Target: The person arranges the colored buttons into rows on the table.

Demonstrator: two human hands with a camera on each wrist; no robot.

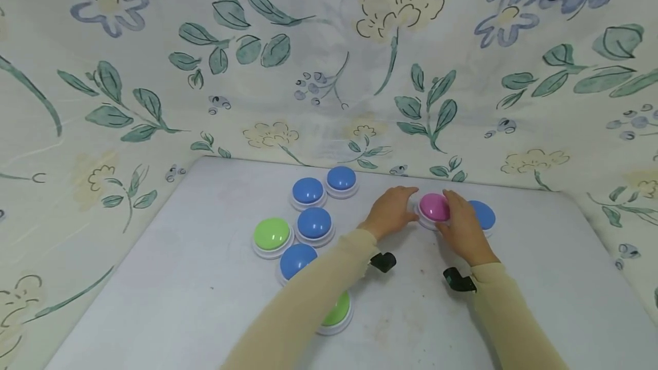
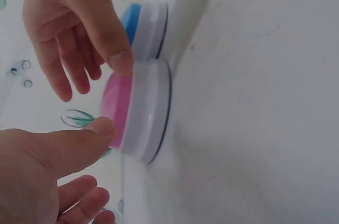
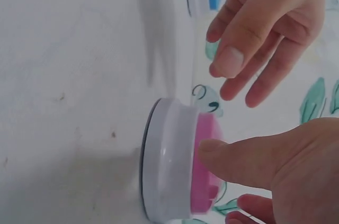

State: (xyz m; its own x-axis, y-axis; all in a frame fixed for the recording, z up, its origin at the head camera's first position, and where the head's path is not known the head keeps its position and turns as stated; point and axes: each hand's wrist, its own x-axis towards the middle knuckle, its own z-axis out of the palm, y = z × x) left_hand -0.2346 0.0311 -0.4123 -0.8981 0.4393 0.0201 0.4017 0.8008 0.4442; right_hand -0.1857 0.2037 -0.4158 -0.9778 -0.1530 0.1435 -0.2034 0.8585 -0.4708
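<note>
A pink domed push button (image 1: 433, 207) on a white round base sits on the white table between the two hands. At its left edge is my left hand (image 1: 392, 210), with the fingers spread loosely and the thumb tip close to the base. My right hand (image 1: 465, 230) arches over the button's right side. In the right wrist view, the right thumb (image 3: 238, 158) overlaps the pink dome (image 3: 206, 166), while its other fingers are partly hidden behind. Just beyond the right hand stands a blue push button (image 1: 483, 214), partly covered by that hand.
Left of the hands stand several blue buttons, one at the back (image 1: 341, 179), and a green button (image 1: 272, 234). The left sleeve (image 1: 308, 313) partly covers another green button (image 1: 336, 310) and a blue one (image 1: 297, 261). A floral cloth (image 1: 329, 124) rises behind the table (image 1: 169, 278).
</note>
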